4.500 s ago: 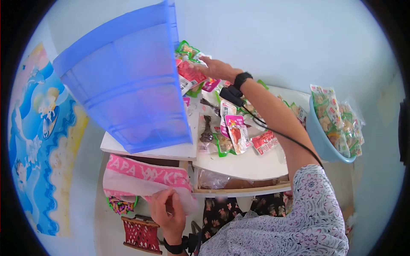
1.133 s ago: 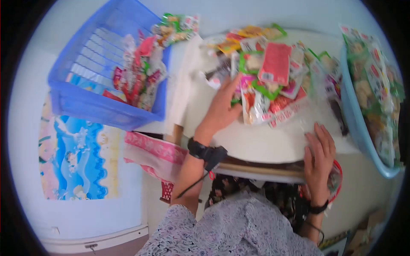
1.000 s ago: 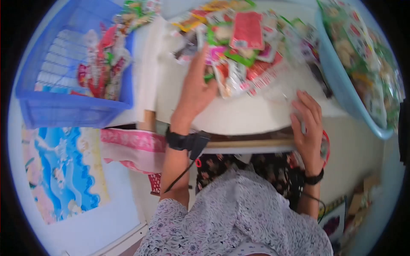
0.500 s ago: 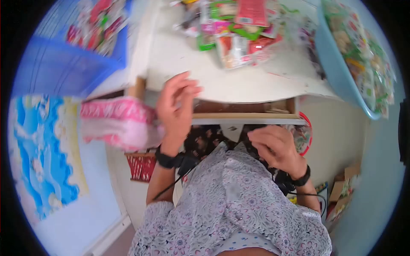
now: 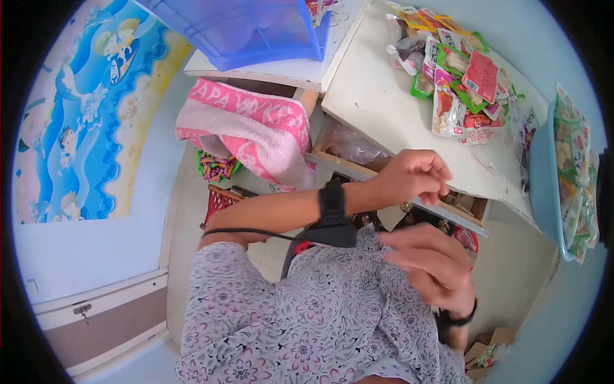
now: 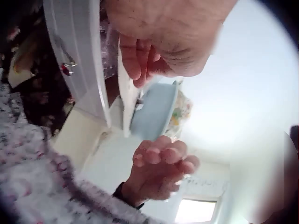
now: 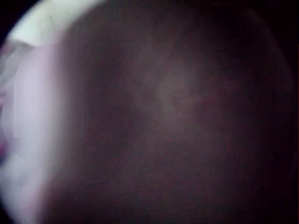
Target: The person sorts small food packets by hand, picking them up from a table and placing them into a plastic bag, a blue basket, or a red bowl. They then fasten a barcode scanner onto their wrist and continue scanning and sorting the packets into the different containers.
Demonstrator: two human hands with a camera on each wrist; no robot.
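In the head view my left hand (image 5: 409,178) hangs over the open drawer (image 5: 348,146) at the desk's front, fingers loosely bent and nothing seen in them. Closer to my body is my right hand (image 5: 435,264), blurred by motion, its fingers loosely curved with no object visible. Both hands also appear in the left wrist view, the right hand (image 6: 161,170) lower down with curved fingers. Nearest on the white desktop (image 5: 377,96) lies a pile of snack packets (image 5: 470,80). A dark blur fills most of the right wrist view.
A blue plastic basket (image 5: 256,35) stands at the upper left. To the right is a light blue basin (image 5: 548,185) of packets. A pink and white towel (image 5: 256,128) hangs at the left drawer, above a green-rimmed container of wrapped sweets (image 5: 217,166).
My left hand has left the packet pile and come back across to the right over the drawer. My right hand has drawn back from the desk edge towards my body. The head view has turned.
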